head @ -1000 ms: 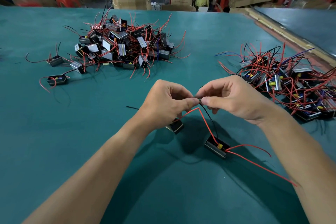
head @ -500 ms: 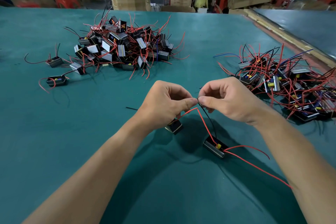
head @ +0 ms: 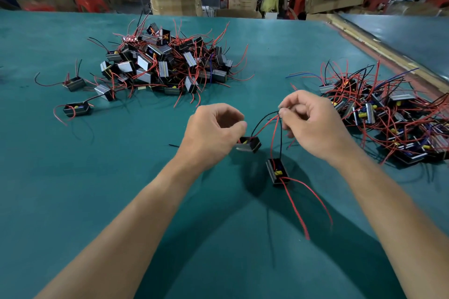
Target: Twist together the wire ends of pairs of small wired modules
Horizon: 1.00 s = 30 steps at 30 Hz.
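Note:
My right hand point(head: 313, 128) pinches the joined wire ends point(head: 280, 112) between thumb and forefinger. Red and black wires run down from that pinch to two small black modules. One module point(head: 250, 144) hangs tilted right beside the fingers of my left hand point(head: 213, 131). The other module point(head: 277, 172) sits lower, at the green table point(head: 121, 177), with two loose red wires point(head: 298, 211) trailing toward me. My left hand's fingers are curled, with no wire visible between them.
A large heap of modules with red and black wires point(head: 165, 65) lies at the far left, with a few strays point(head: 77, 109) beside it. A second heap point(head: 388, 119) lies close to my right hand. Cardboard boxes point(head: 175, 2) and people stand beyond the table.
My left hand has let go of the wire joint and drawn back to the left. My right hand has lifted the joint, and the left module has risen off the table.

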Available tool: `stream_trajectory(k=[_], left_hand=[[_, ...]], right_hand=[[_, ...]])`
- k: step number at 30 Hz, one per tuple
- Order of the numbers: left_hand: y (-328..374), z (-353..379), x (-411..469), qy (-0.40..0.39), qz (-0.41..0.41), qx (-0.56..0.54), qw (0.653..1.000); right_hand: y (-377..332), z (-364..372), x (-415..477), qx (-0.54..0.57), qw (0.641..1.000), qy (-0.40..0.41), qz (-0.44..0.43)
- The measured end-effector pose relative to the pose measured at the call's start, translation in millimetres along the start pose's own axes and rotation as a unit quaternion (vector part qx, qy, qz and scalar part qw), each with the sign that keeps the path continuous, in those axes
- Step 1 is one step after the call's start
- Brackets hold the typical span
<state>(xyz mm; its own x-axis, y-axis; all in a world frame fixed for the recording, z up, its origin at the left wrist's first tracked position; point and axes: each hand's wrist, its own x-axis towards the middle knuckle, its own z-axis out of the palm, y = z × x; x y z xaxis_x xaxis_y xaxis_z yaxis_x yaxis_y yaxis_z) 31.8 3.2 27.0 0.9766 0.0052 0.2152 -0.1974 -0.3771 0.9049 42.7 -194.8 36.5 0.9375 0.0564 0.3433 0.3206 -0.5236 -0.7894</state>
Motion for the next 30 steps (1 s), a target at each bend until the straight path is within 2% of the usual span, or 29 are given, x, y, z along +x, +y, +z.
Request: stream_trajectory(k=[3, 5, 8, 11, 16, 18, 20, 22, 24, 25, 27, 30], left_hand=[[-1.5, -2.4, 2.4, 0.051, 0.018, 0.026, 0.998], [-2.2, -3.3, 2.7, 0.065, 0.018, 0.043, 0.997], [-1.9, -3.4, 2.0, 0.068, 0.018, 0.062, 0.996], [-1.9, -4.2, 1.3, 0.071, 0.019, 0.072, 0.995], [-2.7, -4.3, 0.0, 0.062, 0.014, 0.067, 0.996], [-1.7, -4.8, -0.2, 0.056, 0.015, 0.074, 0.996], [-1.6, -5.8, 0.5, 0.048, 0.009, 0.07, 0.996], [-1.8, -6.9, 0.9, 0.043, 0.008, 0.065, 0.997], [-1.5, -5.8, -0.4, 0.037, 0.016, 0.063, 0.997], [-1.2, -4.5, -1.1, 0.031, 0.02, 0.059, 0.998], [-1.4, -1.8, -2.3, 0.023, 0.024, 0.052, 0.998], [-1.8, 0.5, -2.5, 0.023, 0.017, 0.061, 0.998]], right_hand=[[-2.0, -4.4, 3.2, 0.07, 0.991, -0.027, 0.113], [-3.8, -5.5, 0.9, 0.118, 0.98, -0.08, 0.139], [-1.8, -2.5, -4.9, 0.081, 0.986, -0.129, 0.068], [0.4, 1.0, -5.7, 0.002, 0.995, -0.104, 0.008], [-1.4, -8.6, -5.7, -0.048, 0.995, -0.087, -0.017], [-5.5, -12.3, -4.7, -0.03, 0.998, -0.034, -0.038], [-10.1, -20.9, -1.2, 0.02, 0.993, 0.097, -0.061], [-14.3, -36.2, 4.5, 0.078, 0.961, 0.254, -0.073], [-15.8, -55.4, 9.5, 0.122, 0.92, 0.365, -0.071], [-14.2, -63.9, 11.2, 0.133, 0.907, 0.395, -0.06], [-3.5, -74.1, 14.9, 0.121, 0.903, 0.413, -0.015], [12.9, -74.0, 20.4, -0.011, 0.923, 0.373, 0.096]])
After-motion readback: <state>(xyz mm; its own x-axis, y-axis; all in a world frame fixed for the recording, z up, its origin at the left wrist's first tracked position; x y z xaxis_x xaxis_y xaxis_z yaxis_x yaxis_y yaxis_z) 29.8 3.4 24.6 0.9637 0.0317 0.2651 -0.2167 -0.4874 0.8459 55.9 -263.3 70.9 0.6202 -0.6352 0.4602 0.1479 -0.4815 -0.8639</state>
